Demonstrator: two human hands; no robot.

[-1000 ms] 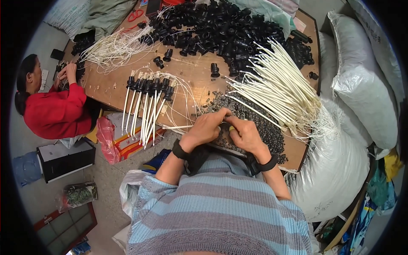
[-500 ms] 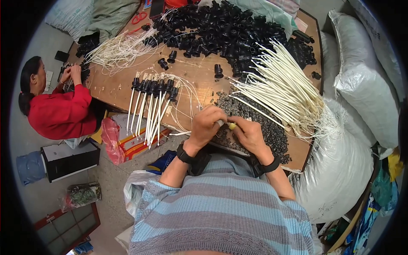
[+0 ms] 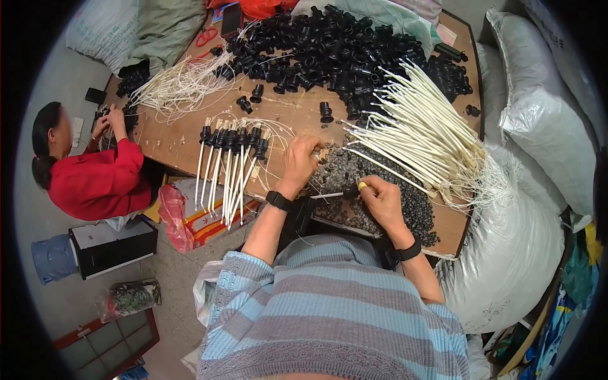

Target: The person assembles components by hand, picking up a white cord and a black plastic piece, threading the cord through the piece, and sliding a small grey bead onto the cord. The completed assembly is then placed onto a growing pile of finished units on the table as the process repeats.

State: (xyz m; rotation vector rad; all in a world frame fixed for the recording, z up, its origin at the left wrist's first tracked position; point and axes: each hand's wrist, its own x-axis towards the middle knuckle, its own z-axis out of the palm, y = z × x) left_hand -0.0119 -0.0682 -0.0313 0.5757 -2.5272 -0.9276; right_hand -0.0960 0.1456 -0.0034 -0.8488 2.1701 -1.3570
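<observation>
Over the table's near edge, my right hand [image 3: 384,201] pinches the dark end of a short white sleeved wire [image 3: 327,195], which points to the left. A yellow band shows on one of its fingers. My left hand [image 3: 301,162] is curled beside small dark pieces [image 3: 405,204] strewn over the tabletop; what its fingertips hold, if anything, is hidden. Left of it, white sleeved wires fitted with black sockets [image 3: 242,140] lie in a row, their white ends hanging over the edge. A large bundle of white sleeved wires [image 3: 418,133] lies to the right.
A heap of black sockets [image 3: 316,47] covers the back of the wooden table [image 3: 183,136]. Thin white wires [image 3: 180,85] and red scissors [image 3: 206,37] lie back left. A person in red [image 3: 98,180] works at the left. Full white sacks [image 3: 506,266] stand at the right.
My hands have parted. The left has moved up and left; the right has shifted slightly right and down. The white sleeved wire now shows between them.
</observation>
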